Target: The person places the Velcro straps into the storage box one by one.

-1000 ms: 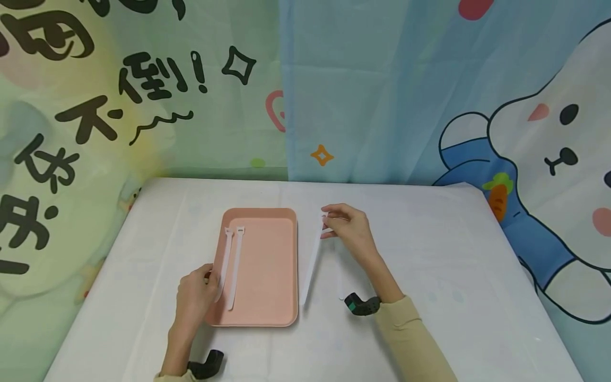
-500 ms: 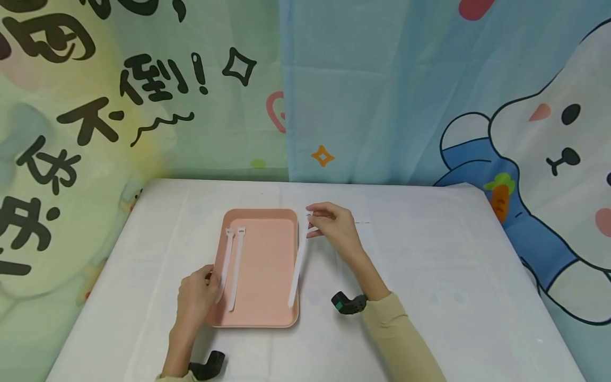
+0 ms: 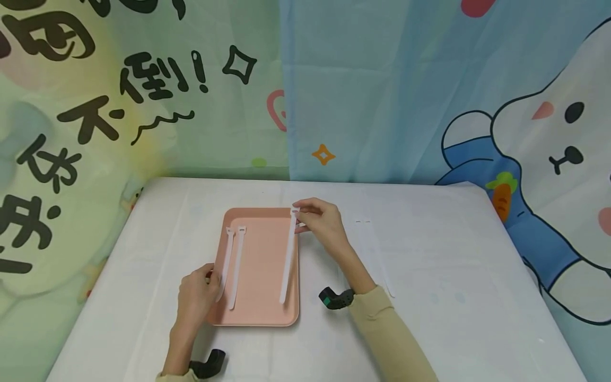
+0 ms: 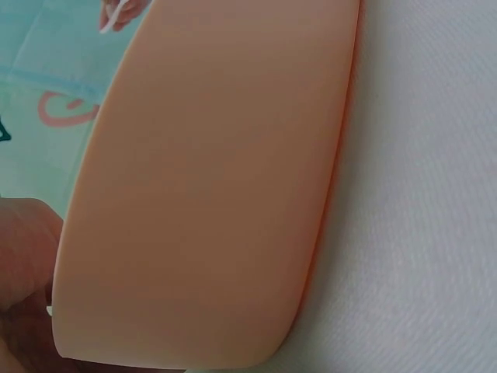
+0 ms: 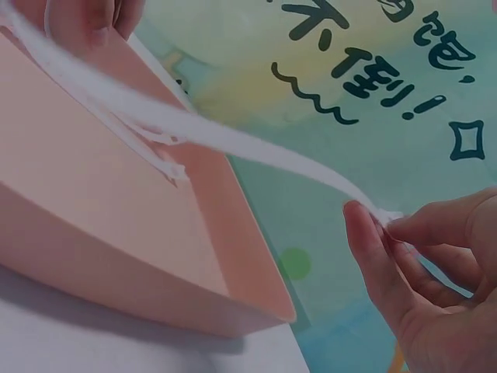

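The white strip (image 3: 288, 260) is now inside the outline of the tray (image 3: 262, 276): a second ago it hangs over the bare surface (image 3: 453, 239) beyond the tray's right edge, half a moment later it crosses that edge, and now its lower end is over the tray floor, toward the near right corner. Whether that end touches the floor — I cannot tell. For the work in hand, this seems to put the strip where it could join the pair of strips (image 3: 237, 268) lying side by side along the tray's left edge, though it is not yet let go.

The right hand (image 3: 322, 225) has shifted leftward with it, to the tray's right edge just short of the far right corner. It pinches the strip's top end between thumb and fingertips; the right wrist view shows the fingers bent and nearly closed, with the strip curving away from them.

The left hand (image 3: 197, 292) stays put, curled at the tray's left edge, toward the near left corner, and appears to grip the rim beside the leftmost strip. Faint white marks (image 3: 366, 222) show on the surface right of the tray — too pale to name.
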`<state>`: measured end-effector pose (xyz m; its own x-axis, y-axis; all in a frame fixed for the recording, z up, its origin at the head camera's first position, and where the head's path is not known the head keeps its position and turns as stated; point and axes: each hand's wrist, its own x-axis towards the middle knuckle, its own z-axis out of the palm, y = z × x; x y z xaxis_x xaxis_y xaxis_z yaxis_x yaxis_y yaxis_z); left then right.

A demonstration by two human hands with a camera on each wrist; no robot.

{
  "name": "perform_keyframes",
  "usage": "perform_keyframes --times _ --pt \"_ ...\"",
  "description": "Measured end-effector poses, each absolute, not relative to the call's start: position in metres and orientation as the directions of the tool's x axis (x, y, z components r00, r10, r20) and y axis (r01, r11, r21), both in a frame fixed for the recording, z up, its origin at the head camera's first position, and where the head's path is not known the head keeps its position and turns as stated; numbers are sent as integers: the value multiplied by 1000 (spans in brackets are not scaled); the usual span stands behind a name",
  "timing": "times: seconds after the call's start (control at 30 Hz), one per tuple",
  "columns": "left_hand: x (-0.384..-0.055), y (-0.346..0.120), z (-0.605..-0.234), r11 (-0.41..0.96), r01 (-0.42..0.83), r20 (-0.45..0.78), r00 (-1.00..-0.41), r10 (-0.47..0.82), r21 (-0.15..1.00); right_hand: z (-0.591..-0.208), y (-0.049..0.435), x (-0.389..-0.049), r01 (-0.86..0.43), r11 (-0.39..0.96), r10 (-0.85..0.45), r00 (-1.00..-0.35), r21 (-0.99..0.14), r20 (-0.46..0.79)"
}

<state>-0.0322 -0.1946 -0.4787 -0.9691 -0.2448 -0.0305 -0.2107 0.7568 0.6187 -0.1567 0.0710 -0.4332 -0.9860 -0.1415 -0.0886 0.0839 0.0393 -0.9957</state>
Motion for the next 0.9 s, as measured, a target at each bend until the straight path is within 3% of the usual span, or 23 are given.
perform_keyframes --times 0.9 --pt "-35 -197 -480 748 -207 -32 -970 -242 630 -450 14 -169 114 55 -222 -967 -992 -123"
